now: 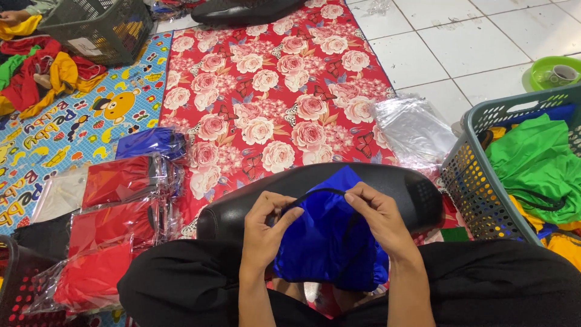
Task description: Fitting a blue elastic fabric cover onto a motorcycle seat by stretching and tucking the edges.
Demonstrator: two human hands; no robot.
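A blue drawstring bag (330, 239) of shiny cloth lies over my lap, against a black cushion (242, 209). My left hand (266, 224) pinches its top edge and the black cord on the left. The right side of the same edge and cord is pinched by my right hand (378, 215). The black cord (315, 192) runs in an arc between both hands. My black-clad legs fill the bottom of the view.
Bagged red and blue cloth packs (118, 206) are stacked at my left. A grey basket (484, 181) of green and yellow cloth stands at the right, with clear plastic bags (414, 130) beside it. A rose-patterned mat (272, 91) lies ahead. Another basket (97, 27) and loose cloth sit far left.
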